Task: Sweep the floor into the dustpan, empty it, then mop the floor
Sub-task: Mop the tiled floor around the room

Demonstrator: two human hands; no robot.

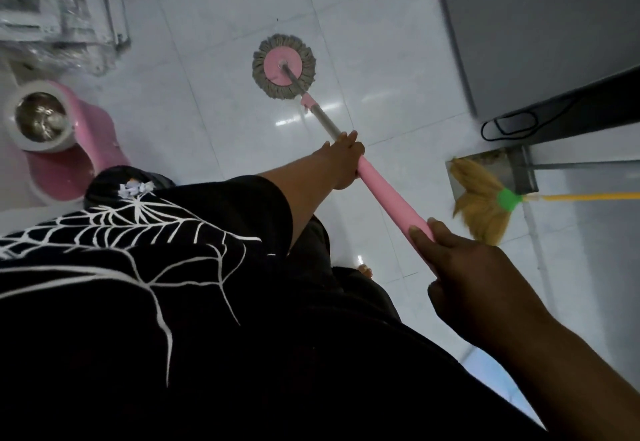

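Mopping looks to be the step in hand: the mop head (284, 66), a grey fringe around a pink disc, lies flat on the white tiled floor (381, 42), ahead of the person and well beyond both hands. The mop handle (391, 194) runs in one straight slanted line from the head back towards the body, bare metal near the head and pink over the grip. Its long axis therefore points away from the person, and any stroke will run along or across that line. The left hand (343, 158) is the nearer of the two to the head. Its fingers are curled round the handle just where the metal tube meets the pink sleeve, and the arm reaches almost straight out of a black sleeve. The right hand (453, 260) grips the near end of the pink part, thumb and fingers closed round it, with the forearm coming in from the side close to the body. The broom (481, 205) lies set aside at the right with its bristles across the dustpan (512, 170), which suggests the sweeping is done. A pink spin bucket (52, 128) stands on the floor to the left, well apart from the mop head. The next stroke probably calls for the left hand to steer while the right drives from behind.
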